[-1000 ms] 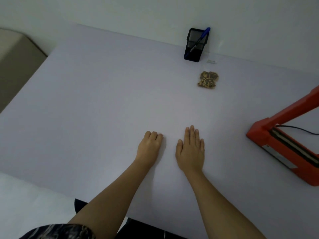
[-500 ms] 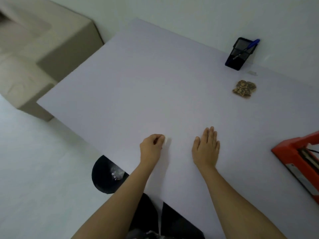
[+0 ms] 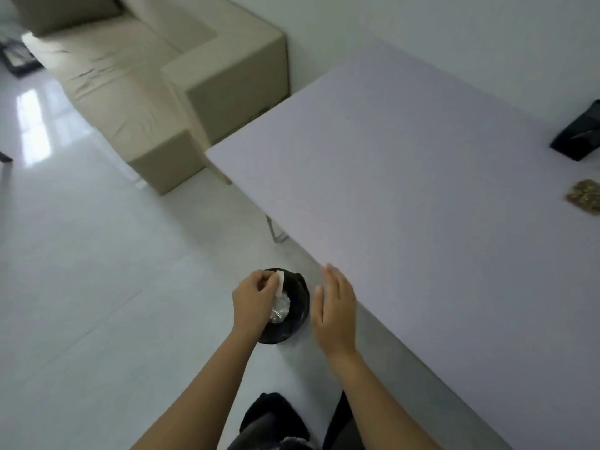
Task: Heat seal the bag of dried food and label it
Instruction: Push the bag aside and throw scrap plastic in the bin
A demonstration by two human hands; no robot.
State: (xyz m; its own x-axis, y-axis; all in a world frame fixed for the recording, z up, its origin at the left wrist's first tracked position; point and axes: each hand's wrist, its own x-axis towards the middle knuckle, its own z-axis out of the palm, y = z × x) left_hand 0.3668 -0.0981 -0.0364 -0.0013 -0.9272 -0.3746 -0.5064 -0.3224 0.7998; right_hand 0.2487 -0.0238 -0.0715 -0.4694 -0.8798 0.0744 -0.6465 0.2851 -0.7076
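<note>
A round black waste bin (image 3: pixel 297 308) stands on the glossy white floor (image 3: pixel 81 254) beside the pale lilac bench (image 3: pixel 406 190). Over it, the left hand (image 3: pixel 251 300) fingers pinch a small white paper strip (image 3: pixel 280 283). The right hand (image 3: pixel 336 315) is straight-fingered and holds nothing. The clear bag of brown dried food (image 3: pixel 584 199) lies at the bench's right edge, near a black holder (image 3: pixel 581 138). A beige sofa (image 3: pixel 146 76) stands beyond.

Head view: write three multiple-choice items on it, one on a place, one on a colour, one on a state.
1. Where does the bin stand? A on the table; B on the floor; C on the sofa.
2. What colour is the strip that the left hand pinches? A white; B red; C blue.
3. How is the right hand? A open, empty; B gripping a pen; C a fist.
Key: 1 B, floor tiles surround it; 2 A, white against the dark bin; 3 A, straight fingers hold nothing.
</note>
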